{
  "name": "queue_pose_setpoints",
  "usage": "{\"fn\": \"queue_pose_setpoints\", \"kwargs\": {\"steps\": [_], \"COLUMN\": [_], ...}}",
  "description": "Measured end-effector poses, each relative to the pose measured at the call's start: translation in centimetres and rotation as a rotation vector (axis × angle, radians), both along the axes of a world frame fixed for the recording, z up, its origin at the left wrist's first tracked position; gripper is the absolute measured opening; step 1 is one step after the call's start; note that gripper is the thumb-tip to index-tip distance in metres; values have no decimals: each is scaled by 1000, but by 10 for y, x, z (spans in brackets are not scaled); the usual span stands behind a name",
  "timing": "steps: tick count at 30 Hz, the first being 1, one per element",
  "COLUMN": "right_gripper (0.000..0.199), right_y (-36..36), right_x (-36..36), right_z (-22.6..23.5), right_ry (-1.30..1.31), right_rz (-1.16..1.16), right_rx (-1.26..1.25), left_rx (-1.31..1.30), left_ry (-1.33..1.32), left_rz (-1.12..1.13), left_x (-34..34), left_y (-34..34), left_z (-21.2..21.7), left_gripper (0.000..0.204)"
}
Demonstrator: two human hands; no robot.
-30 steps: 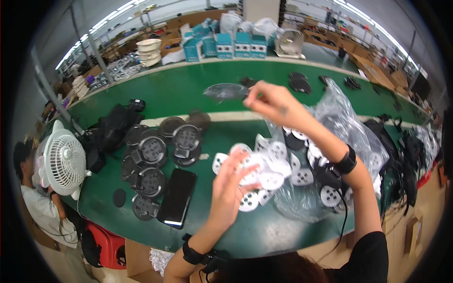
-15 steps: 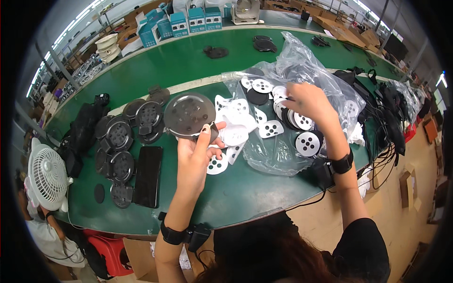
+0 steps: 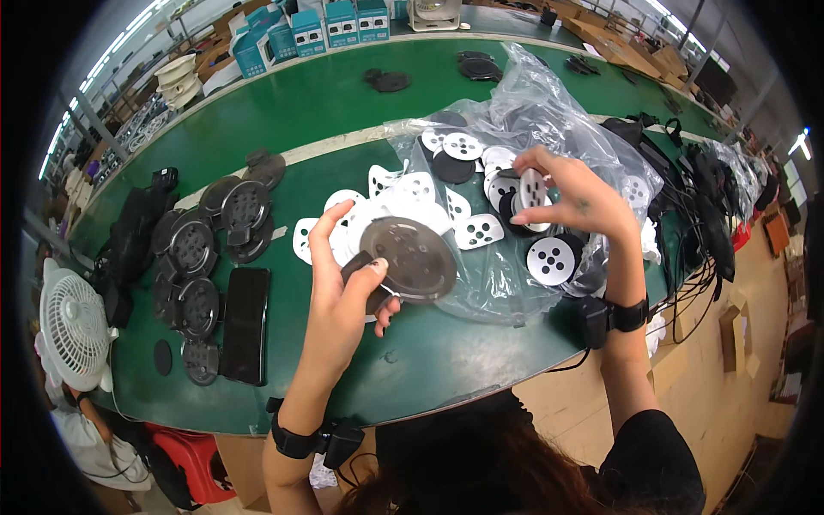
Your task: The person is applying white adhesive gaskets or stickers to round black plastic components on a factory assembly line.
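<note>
My left hand is closed on a smoky, see-through round plastic plate by the dark tab at its rim. The plate is tilted above the bench, in front of a heap of white paper pieces with oval holes. My right hand pinches a small round pad with dark holes on edge between thumb and fingers. Under it lies a pile of black and white round pads, on and partly inside a clear plastic bag. One loose white pad with black dots rests nearer me.
Several dark round plates are stacked at the left beside a black phone. A white fan stands at the left edge. Black cables heap up at the right. Blue boxes line the far side.
The plate in my left hand has swung right and tipped lower. My right hand has lifted a round pad from the pile and turned it on edge. The whole view has shifted slightly.
</note>
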State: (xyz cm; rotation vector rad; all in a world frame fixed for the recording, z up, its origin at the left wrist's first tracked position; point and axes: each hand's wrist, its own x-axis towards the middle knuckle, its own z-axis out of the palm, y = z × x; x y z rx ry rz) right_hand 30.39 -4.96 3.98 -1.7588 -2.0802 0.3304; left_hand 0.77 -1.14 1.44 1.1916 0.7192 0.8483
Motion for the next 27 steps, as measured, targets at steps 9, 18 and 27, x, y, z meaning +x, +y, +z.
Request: {"fn": "queue_pose_setpoints", "kwargs": {"steps": [9, 18, 27], "right_gripper": [54, 57, 27], "right_y": [-20, -23, -21], "right_x": [-94, -103, -111], "right_z": [2, -4, -17], "right_ry": [189, -130, 54], "right_rz": [511, 197, 144], "right_rx": [348, 777, 732], "left_rx": [130, 179, 132], "left_ry": [34, 43, 34], "left_rz": [-455, -259, -313], "left_x": [-4, 3, 3], "left_y": [-9, -9, -9], "left_z": [-6, -7, -9], "left_gripper": [27, 23, 30]}}
